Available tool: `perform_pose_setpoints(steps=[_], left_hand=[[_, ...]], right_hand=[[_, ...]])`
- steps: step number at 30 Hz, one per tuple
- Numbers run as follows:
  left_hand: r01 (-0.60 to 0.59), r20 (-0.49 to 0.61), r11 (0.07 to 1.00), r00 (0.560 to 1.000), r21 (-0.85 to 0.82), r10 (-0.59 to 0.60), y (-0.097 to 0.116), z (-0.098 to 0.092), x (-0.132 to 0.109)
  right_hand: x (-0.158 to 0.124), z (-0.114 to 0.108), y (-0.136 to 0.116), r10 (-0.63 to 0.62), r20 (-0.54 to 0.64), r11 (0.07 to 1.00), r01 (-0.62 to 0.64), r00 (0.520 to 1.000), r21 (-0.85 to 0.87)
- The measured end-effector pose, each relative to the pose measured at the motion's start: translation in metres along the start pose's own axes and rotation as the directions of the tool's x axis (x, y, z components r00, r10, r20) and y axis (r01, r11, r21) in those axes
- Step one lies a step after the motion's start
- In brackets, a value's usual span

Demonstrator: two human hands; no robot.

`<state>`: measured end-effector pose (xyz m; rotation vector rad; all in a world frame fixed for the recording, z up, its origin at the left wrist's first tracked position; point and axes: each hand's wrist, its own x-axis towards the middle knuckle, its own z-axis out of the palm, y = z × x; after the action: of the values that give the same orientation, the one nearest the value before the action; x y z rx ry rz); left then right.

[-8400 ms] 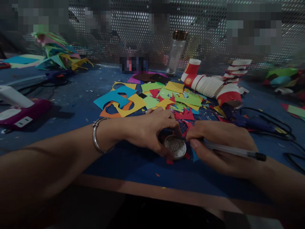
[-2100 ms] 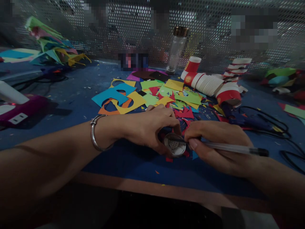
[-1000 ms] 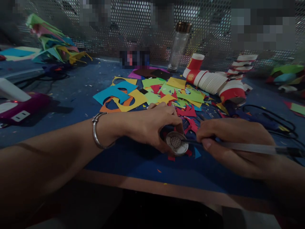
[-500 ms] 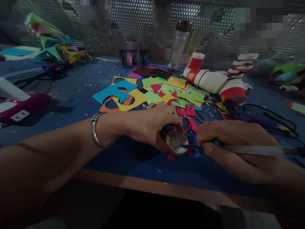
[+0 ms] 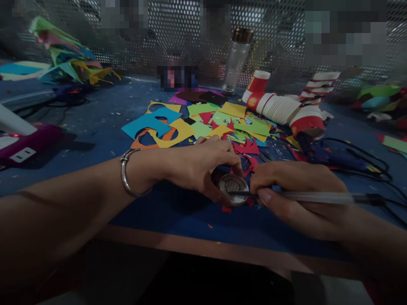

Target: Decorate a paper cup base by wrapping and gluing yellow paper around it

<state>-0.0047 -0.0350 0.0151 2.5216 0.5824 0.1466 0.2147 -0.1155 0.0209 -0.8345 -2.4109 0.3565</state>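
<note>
Your left hand (image 5: 206, 167) holds the disc (image 5: 235, 182) near the front edge of the surface (image 5: 187, 222). Your right hand (image 5: 295, 197) is right of the disc; the pen (image 5: 321, 197) runs leftward through it, tip over the disc. Behind your hands lie the paper scraps (image 5: 233, 109). Behind these, the bottle (image 5: 235, 63) stands before the screen (image 5: 178, 25). Right of the bottle are the paper cups (image 5: 281, 108); before them, the glue gun (image 5: 338, 159). Far left lies the power strip (image 5: 38, 144), the paper pile (image 5: 65, 57) behind it.
</note>
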Motion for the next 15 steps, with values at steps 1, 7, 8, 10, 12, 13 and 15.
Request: perform_pose_setpoints(steps=[1,7,8,10,12,13,15], left_hand=[[0.002,0.0,1.0,1.0,-0.004,-0.002,0.0002,0.0,0.0],[-0.019,-0.01,1.0,1.0,0.002,0.019,0.0003,0.0003,0.0001],[-0.025,-0.01,1.0,1.0,0.005,0.025,0.0002,0.0005,0.0002],[-0.029,-0.012,1.0,1.0,0.009,0.029,-0.0001,0.0009,0.0001],[-0.025,-0.019,1.0,0.999,0.013,0.026,-0.0003,0.0016,-0.0003],[-0.026,-0.021,1.0,0.999,0.015,0.026,-0.0003,0.0019,-0.0006],[-0.03,-0.022,0.999,0.999,0.013,0.031,-0.0003,0.0023,-0.0015]], right_hand=[[0.0009,-0.0005,-0.0004,0.003,0.011,1.0,-0.003,1.0,-0.007],[0.0016,0.0022,0.0014,0.002,-0.014,0.998,-0.003,1.0,-0.066],[0.0011,0.0038,0.0026,-0.008,-0.038,0.998,0.005,0.999,-0.068],[0.0003,0.0065,0.0051,-0.019,-0.062,0.997,0.014,0.998,-0.076],[-0.0002,0.0072,0.0067,-0.013,-0.06,0.996,0.008,0.998,-0.083],[-0.0004,0.0066,0.0071,-0.009,-0.06,0.996,0.004,0.998,-0.087],[-0.0015,0.0041,0.0073,-0.006,-0.068,0.996,0.0,0.998,-0.093]])
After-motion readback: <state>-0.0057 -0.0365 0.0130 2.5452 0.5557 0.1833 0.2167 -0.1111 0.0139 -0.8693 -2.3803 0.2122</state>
